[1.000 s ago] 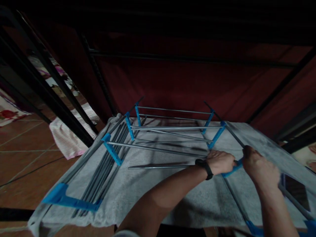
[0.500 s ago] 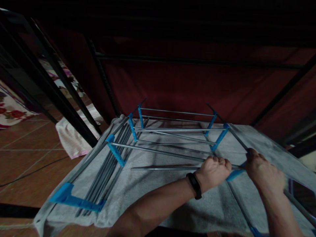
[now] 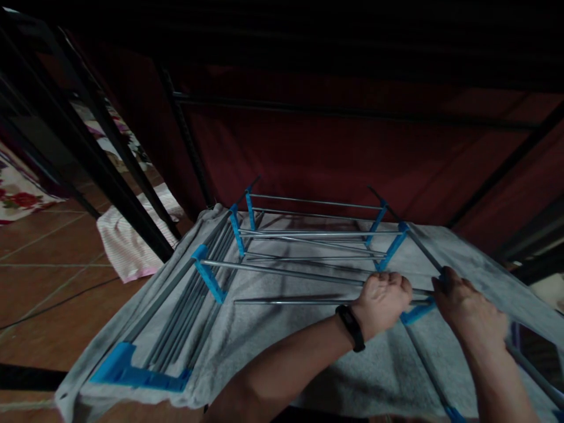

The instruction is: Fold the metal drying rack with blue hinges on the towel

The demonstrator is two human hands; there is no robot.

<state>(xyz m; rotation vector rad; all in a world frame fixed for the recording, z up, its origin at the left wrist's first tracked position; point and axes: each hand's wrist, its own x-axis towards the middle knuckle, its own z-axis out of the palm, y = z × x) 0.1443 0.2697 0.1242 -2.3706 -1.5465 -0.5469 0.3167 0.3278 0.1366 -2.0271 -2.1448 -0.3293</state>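
Fingers of the left hand [image 3: 382,298], above a black wristband [image 3: 350,328], are closed around a grey metal crossbar [image 3: 286,273], whose far end meets the left blue bracket [image 3: 209,279]. The right hand [image 3: 469,305] is wrapped round the right side pole [image 3: 425,251], its fingers curled tight beside the right blue bracket [image 3: 416,313]. These parts belong to a tubular rack [image 3: 321,234] standing on a grey cloth [image 3: 299,352] spread over the worktop, with more crossbars spanning the blue brackets behind the hands. One loose rod [image 3: 286,302] lies below the held crossbar and passes behind the left wrist. Along the left side, several rods [image 3: 185,317] lie side by side on the cloth.
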